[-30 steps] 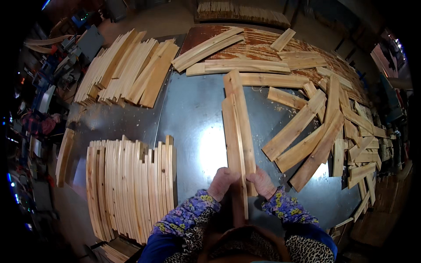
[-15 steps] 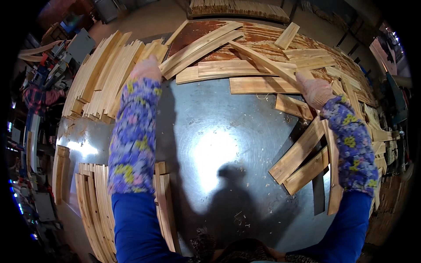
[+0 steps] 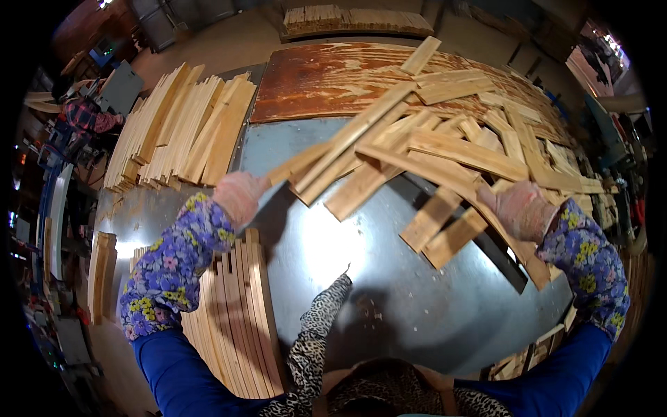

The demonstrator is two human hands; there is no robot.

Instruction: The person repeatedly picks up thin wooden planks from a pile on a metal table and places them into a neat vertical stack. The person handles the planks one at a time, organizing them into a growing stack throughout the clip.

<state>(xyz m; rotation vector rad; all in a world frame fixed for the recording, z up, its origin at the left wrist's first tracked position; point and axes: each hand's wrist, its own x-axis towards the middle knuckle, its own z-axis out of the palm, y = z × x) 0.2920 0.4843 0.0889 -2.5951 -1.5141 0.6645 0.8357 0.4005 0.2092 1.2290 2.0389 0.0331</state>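
Observation:
My left hand [image 3: 240, 198], pinkish and perhaps gloved, is closed around the near left end of a wooden board [image 3: 299, 163]. That board slants up under other boards at the middle of the metal tabletop [image 3: 292, 132]. On the right, my right hand [image 3: 517, 210] grips the near part of a long, narrow wooden strip [image 3: 417, 167], which lies across the heap. Between the hands, loose boards [image 3: 358, 194] cross each other at several angles. Two short boards [image 3: 455, 240] stick out toward me beside my right hand. Its fingertips are partly hidden.
Neat board stacks stand at the left [image 3: 160, 132] and near left [image 3: 236, 313]. A worn reddish-brown panel [image 3: 299, 80] covers the table's far side. More loose pieces [image 3: 563, 163] lie far right. Beyond the table is a wood pile [image 3: 354, 21]; another person [image 3: 87, 115] is at the far left.
Both hands have come nearer to me. The far boards have slid nearer and bunched into a crossed heap, baring the panel's left part. My left hand has left the far-left stack's edge.

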